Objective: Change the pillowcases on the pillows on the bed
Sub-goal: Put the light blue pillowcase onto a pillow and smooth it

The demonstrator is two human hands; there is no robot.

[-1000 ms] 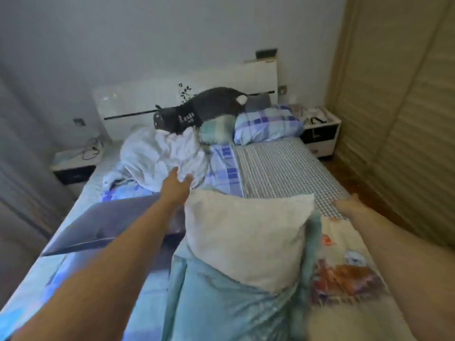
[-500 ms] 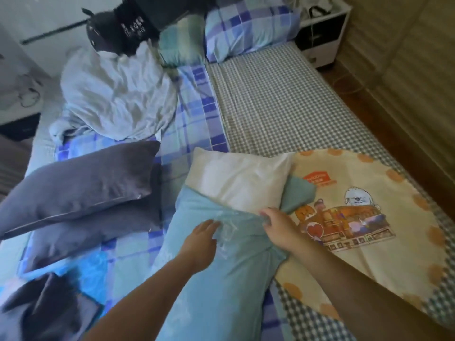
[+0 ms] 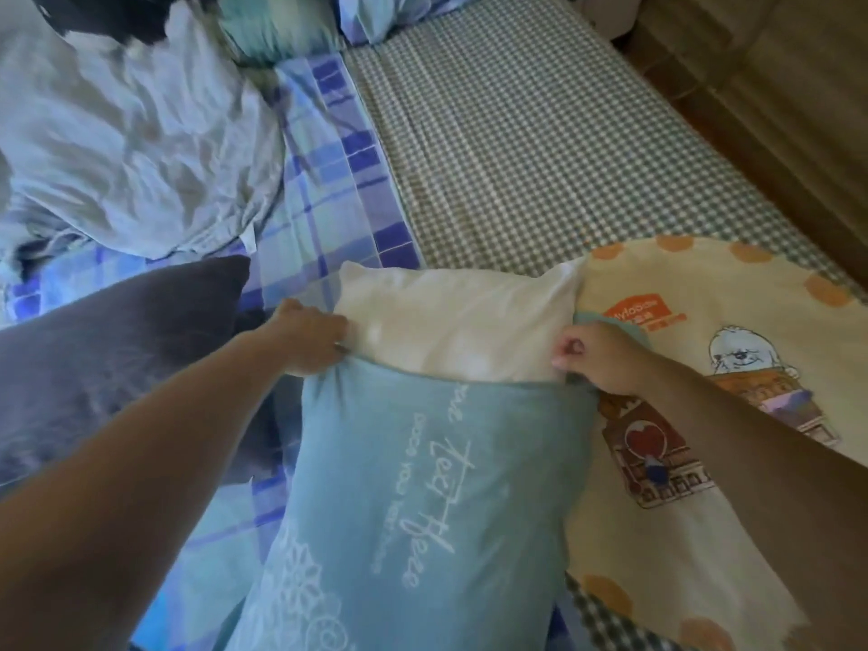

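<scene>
A white pillow lies on the bed, its near part inside a light blue pillowcase with white script. The far third of the pillow sticks out of the case's open end. My left hand grips the left corner of that open edge. My right hand pinches the right corner of the same edge, fingers curled. Both hands sit at the pillow's sides, arms stretched forward from the near edge of the view.
Dark grey pillows lie to the left. A crumpled white cloth sits at the far left, a cartoon-print cream blanket at the right. Checked sheets cover the bed; a wooden floor and wardrobe run along its right side.
The view has tilted down toward the bed. My hands moved from the middle of the blue pillowcase out to its two open corners, and the case now lies flatter over the pillow.
</scene>
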